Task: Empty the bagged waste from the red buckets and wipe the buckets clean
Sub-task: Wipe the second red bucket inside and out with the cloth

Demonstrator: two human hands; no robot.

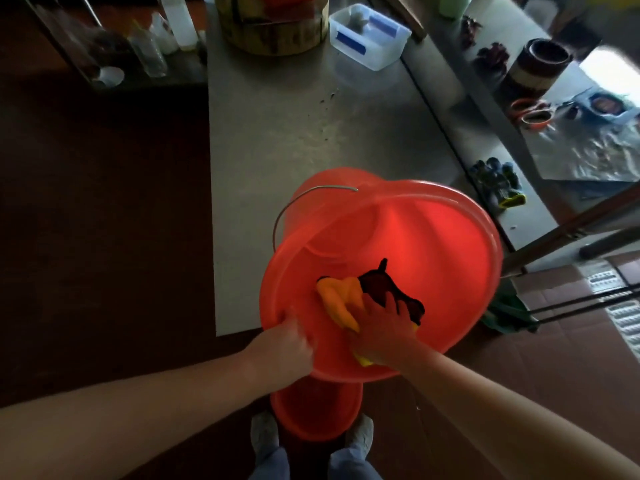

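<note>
A red bucket is tipped toward you above the near end of a grey table, its mouth facing you and its wire handle hanging on the far left. Your left hand grips the near rim, fingers curled over the edge. Your right hand is inside, fingers spread, pressing a yellow cloth flat against the lower wall. A dark patch lies just beyond your fingers; you cannot tell whether it is dirt, shadow or part of the cloth. To wipe well, hold the rim firm so the bucket does not turn, sweep the cloth in overlapping passes from base to rim, and probably turn the bucket bit by bit to reach the far wall. A second bucket stands on the floor between your feet. Farther off are a clear tub, dark gloves and orange-handled scissors. No brand, label or writing is readable.
</note>
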